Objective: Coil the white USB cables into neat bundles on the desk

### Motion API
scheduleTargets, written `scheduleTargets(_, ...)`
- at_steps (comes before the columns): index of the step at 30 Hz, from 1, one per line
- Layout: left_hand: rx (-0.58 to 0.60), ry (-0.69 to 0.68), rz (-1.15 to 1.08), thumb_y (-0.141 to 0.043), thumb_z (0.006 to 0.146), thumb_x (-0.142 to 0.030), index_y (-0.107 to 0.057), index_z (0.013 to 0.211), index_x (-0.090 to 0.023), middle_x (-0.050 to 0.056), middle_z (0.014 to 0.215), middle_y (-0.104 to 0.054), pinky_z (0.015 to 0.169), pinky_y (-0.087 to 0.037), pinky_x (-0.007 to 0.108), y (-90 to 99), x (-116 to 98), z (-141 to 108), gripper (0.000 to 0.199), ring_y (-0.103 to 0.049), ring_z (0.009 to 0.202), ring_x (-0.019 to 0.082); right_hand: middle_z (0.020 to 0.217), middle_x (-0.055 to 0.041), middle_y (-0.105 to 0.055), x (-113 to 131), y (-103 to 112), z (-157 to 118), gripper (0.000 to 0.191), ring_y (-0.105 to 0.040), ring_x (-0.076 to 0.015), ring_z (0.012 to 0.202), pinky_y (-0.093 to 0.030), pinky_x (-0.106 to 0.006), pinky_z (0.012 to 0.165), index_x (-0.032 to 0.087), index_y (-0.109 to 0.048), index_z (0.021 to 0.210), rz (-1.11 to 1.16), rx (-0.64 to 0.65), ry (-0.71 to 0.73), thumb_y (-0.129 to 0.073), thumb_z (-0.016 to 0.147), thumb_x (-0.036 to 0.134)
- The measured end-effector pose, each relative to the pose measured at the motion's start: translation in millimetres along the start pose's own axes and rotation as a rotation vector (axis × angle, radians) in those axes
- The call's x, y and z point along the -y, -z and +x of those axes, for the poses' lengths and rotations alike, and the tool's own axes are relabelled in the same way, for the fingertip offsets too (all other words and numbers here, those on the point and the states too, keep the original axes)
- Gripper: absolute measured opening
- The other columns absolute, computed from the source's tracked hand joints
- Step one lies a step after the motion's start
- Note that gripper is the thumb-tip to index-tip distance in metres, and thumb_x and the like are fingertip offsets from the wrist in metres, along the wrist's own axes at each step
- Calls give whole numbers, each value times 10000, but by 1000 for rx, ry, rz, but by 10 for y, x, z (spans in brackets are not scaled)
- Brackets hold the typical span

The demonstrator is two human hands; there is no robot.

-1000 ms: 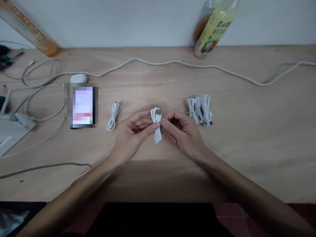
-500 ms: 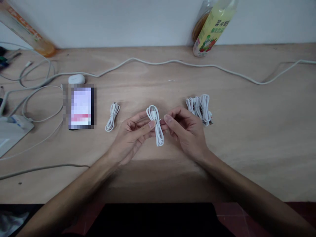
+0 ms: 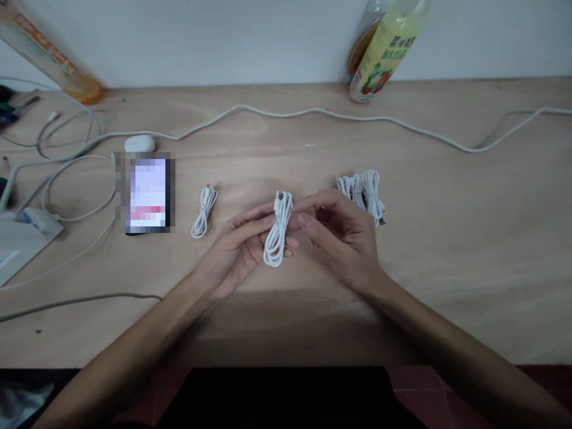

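Note:
A coiled white USB cable (image 3: 277, 232), bound at its middle, rests across the fingers of my left hand (image 3: 236, 244). The left thumb presses it from the left side, and its plug points up and away. Close on the right is my right hand (image 3: 342, 235), its thumb and index finger apart. The right index fingertip reaches the cable's upper right edge; whether it touches cannot be told. Another bundled white cable (image 3: 204, 211) lies on the table to the left. Beyond the right hand, several similar bundles (image 3: 370, 193) lie side by side, partly hidden by it.
On the left are a phone (image 3: 148, 193) with a blurred screen, a white earbud case (image 3: 140, 143), a power strip (image 3: 27, 238) and loose cords. A long white cord (image 3: 277, 114) crosses the table's back. Bottles (image 3: 388, 53) lean against the wall. A small white tie (image 3: 310, 145) lies mid-table.
The cable bundle has turned in my left hand, its lower loops swinging left and its plug end right. The right thumb and index finger have parted slightly.

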State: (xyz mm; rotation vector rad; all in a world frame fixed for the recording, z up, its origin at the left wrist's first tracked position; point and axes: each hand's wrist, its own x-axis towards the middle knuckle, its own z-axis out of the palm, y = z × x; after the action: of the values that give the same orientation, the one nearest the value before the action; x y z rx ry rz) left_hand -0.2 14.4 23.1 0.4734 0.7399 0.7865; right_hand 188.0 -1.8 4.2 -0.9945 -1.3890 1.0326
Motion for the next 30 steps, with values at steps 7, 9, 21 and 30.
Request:
scheduleTargets(7,-19,16,40,-766,915,-146,-833,961,-115,35,721,-700,533,-511,182,-10,0,-12,87,-610,592,105,883,-23,-650,-3,25,-33,126,-609,-218,814,-528,-406,746,332,-800,1110,-136,60,61,-681,1076,352)
scheduleTargets(9,0,26,50,-754,939,-176,-837,952,-108,51,757,-709,523,-479,179,-11,6,-19,108,-568,595,94,897,-22,-659,-16,18,-37,139,-611,-213,817,-522,-401,748,329,-794,1133,-140,55,55,-665,1082,332)
scheduleTargets(21,30,39,26,-822,941,-236,-829,925,-113,67,854,-721,513,-420,166,-3,-1,-19,125,-488,590,61,866,6,-635,-31,10,-27,153,-563,-166,742,-465,-344,676,307,-788,1128,-106,8,33,-643,1083,287)
scheduleTargets(30,34,30,12,-774,959,-204,-809,940,-93,61,847,-696,524,-418,167,1,3,-15,118,-477,582,60,885,14,-639,-46,4,-24,196,-545,-152,746,-432,-330,679,305,-788,1164,-74,10,72,-641,1071,213)
